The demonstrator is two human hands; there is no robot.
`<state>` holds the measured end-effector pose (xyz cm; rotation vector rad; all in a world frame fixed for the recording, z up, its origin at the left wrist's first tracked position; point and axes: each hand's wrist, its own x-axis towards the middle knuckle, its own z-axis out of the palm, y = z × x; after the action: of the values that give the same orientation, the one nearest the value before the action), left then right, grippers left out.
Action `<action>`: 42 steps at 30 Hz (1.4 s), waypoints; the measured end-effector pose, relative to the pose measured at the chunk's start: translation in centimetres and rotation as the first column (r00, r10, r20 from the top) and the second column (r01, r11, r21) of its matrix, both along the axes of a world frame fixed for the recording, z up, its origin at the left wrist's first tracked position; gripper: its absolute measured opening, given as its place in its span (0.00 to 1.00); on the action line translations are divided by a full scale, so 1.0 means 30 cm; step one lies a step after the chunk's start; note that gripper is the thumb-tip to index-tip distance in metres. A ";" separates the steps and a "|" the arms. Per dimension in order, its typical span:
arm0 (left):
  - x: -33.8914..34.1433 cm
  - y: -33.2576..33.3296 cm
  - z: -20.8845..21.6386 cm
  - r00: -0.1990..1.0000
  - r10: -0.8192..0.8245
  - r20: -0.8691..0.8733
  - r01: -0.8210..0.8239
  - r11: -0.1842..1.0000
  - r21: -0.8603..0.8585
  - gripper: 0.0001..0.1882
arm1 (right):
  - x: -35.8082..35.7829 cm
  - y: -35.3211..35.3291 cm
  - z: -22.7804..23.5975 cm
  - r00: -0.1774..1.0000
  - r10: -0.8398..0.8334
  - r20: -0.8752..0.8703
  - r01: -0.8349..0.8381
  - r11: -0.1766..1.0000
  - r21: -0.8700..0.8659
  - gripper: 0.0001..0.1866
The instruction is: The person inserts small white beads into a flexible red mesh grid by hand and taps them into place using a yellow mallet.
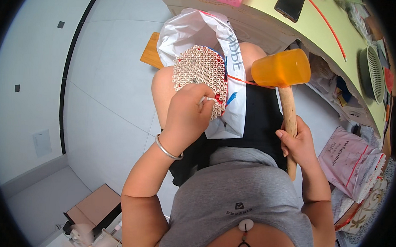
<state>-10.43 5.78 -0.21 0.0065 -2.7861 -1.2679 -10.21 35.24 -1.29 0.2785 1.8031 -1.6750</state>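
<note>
Pale yellow-green covers the worktop [261,10] at far right. Nearer, a white plastic bag [232,109] lies open on the person's lap [264,122], around a packed bundle of pale tubes [200,62], open ends facing up. Right of the bundle, a mallet [281,67] has its wooden handle [288,107] running near to far, orange head farthest; the right hand [298,141] is wrapped around that handle. The left hand [191,110], nearer the bundle, is over its near part, pinching a small white piece [206,98] roughly left to right; contact with the tubes is unclear.
</note>
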 end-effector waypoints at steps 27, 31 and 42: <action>-0.060 0.026 -0.068 0.952 -0.246 -0.180 0.140 0.878 -0.459 0.04 | 0.016 -0.004 0.031 0.997 0.073 0.002 -0.073 0.997 0.008 0.17; -0.037 -0.056 -0.052 0.964 -0.079 -0.255 0.056 0.994 -0.095 0.10 | 0.011 -0.014 0.075 0.969 0.238 -0.065 -0.229 0.966 0.123 0.17; 0.126 -0.177 -0.012 0.889 0.046 0.456 -0.444 0.340 0.829 0.14 | -0.014 -0.117 0.142 0.563 0.721 -0.404 -0.333 0.646 0.687 0.21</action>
<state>-6.66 0.48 -0.56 0.7812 -1.6571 -2.7199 -10.62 31.73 2.98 -0.7150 2.5137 -0.7728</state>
